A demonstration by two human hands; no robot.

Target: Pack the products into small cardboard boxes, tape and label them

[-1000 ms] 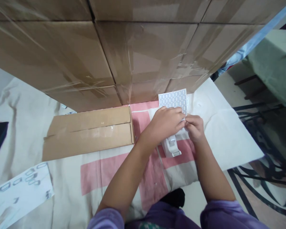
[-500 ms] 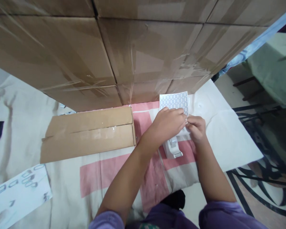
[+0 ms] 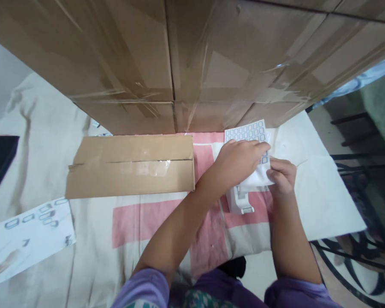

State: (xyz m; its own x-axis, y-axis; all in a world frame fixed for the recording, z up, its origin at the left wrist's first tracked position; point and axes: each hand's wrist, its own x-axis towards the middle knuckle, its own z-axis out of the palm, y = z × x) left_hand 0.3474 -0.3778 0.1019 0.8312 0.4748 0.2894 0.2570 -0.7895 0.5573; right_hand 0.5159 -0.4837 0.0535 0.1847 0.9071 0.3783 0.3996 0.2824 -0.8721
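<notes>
A white sheet (image 3: 245, 130) printed with rows of small rounded rectangles stands out above my left hand (image 3: 240, 162). That hand lies across the sheet, its fingers bent round the right part. My right hand (image 3: 282, 174) pinches the sheet's lower right edge between thumb and fingers. Just below the sheet, a white tape dispenser (image 3: 240, 202) rests on the pink and cream cloth (image 3: 208, 244). To the left of my hands lies a closed, flat cardboard box (image 3: 131, 167) with clear tape on its top.
Large taped cardboard boxes (image 3: 125, 55) stand across the back. A white sheet with printed shapes (image 3: 35, 239) lies at the lower left, below a dark flat object (image 3: 1, 160). White paper (image 3: 321, 184) covers the right side, beside dark metal scrollwork (image 3: 353, 261).
The view has shifted, so most things sit elsewhere in the picture. My left fingers have straightened somewhat, my hands are slightly farther apart, and more of the sheet's lower part shows between them.
</notes>
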